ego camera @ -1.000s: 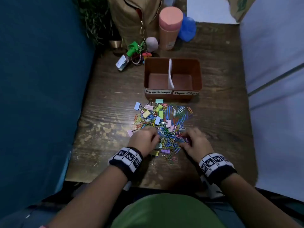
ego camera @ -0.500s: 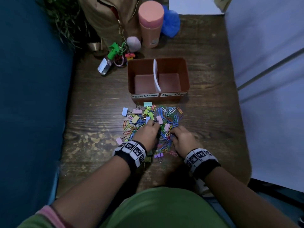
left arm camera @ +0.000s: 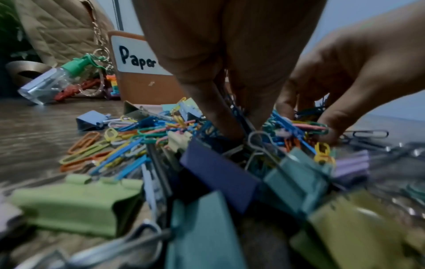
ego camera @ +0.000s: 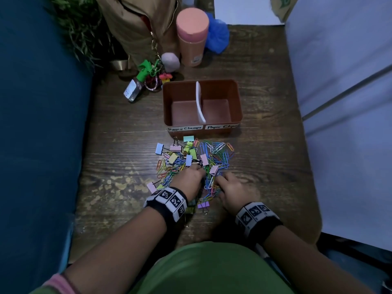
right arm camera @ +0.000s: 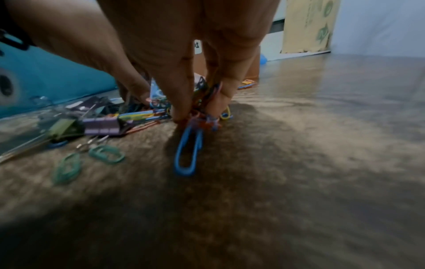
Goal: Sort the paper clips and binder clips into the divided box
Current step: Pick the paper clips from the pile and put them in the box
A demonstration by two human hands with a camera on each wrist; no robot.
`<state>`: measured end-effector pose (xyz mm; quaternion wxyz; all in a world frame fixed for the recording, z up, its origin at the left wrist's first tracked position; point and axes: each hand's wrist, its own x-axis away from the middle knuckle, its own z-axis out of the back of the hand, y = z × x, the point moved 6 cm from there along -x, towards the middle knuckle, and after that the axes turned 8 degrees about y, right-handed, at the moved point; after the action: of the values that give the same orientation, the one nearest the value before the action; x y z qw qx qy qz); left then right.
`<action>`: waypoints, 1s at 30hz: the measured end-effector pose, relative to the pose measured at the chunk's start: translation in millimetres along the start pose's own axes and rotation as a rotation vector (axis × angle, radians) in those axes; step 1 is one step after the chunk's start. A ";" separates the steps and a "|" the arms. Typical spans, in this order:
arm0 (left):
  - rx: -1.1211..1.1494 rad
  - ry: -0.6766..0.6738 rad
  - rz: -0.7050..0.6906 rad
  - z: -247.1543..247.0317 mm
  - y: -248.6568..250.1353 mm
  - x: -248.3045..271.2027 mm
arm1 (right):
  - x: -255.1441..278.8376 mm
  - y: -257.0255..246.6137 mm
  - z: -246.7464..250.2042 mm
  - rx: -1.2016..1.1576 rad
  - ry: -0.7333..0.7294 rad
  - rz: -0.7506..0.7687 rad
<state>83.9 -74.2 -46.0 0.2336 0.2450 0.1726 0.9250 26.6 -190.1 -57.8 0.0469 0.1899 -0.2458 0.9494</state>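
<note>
Brown plastic, the divided box (ego camera: 202,107) sits centre frame with both compartments bare, just above the mixed pile of paper clips (ego camera: 214,153) and binder clips (ego camera: 188,154), likely for short drops. The left hand (ego camera: 187,180) digs curled fingers into the pile; whether they pinch anything I cannot tell. The right hand (ego camera: 232,192) pinches a tangle of paper clips at lower centre. Labels read "Paper Clamps" left, "Paper Clips" right.

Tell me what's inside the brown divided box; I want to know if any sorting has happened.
Both compartments of the brown divided box, either side of its white divider, show bare floor. The near wall hides a strip at the front of each.
</note>
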 end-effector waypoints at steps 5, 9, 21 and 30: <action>0.097 0.045 0.061 22.2 -11.9 1.8 | 2.1 20.5 16.9 -0.236 0.141 -0.144; 0.271 0.092 0.093 62.7 -10.1 -2.4 | 8.1 30.9 32.3 -0.480 0.200 -0.330; 0.641 0.441 0.078 169.9 21.0 -101.4 | -3.9 8.6 75.3 -0.982 0.211 -0.403; 0.569 0.386 0.115 146.7 -0.8 -92.8 | -73.7 -14.3 158.9 -0.916 0.452 -0.254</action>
<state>234.0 -91.5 39.5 0.0665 0.1302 0.4502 0.8809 151.0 -254.2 48.6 0.2916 -0.0314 -0.5946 0.7487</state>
